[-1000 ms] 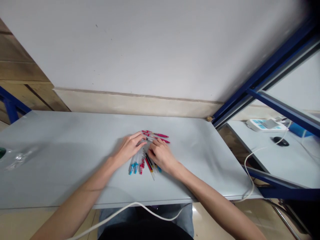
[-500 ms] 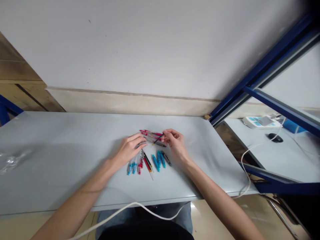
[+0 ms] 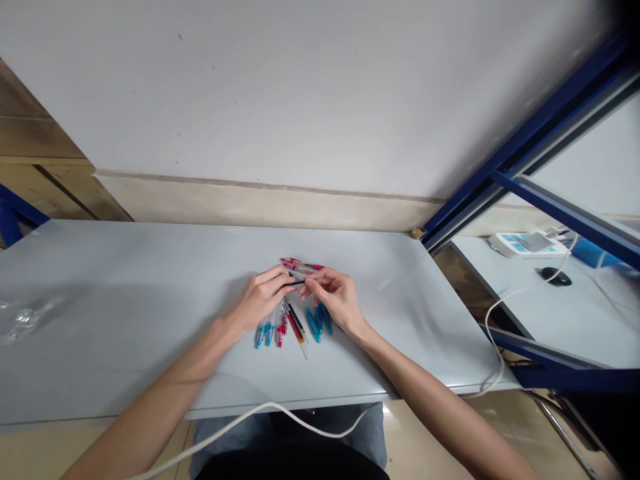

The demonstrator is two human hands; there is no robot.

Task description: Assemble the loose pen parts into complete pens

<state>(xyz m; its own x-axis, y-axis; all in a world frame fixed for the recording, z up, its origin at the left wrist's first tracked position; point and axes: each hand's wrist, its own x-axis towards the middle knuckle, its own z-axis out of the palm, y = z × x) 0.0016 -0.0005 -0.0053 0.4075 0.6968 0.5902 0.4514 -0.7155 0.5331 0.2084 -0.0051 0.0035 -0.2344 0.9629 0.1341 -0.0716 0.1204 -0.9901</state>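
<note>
A small heap of pens lies in the middle of the grey table (image 3: 125, 293): red pens (image 3: 300, 265) at the back, blue pens (image 3: 318, 321) and red and black ones (image 3: 293, 324) in front. My left hand (image 3: 261, 299) rests on the pens with its fingers curled, thumb and forefinger closed on one end of a thin dark pen (image 3: 294, 284). My right hand (image 3: 336, 297) pinches the other end of that same pen just above the heap. Both hands meet over the pile.
A crumpled clear plastic wrapper (image 3: 20, 321) lies at the table's left edge. A white cable (image 3: 260, 413) hangs across my lap below the table. To the right, past a blue metal frame (image 3: 520, 167), a second table holds a white device (image 3: 525, 244) and a black mouse (image 3: 550, 273).
One second ago both hands lay on the pile. My right hand then lifted a dark pen out to the right, uncovering the blue pens, and has now brought it back to my left hand's fingers.
</note>
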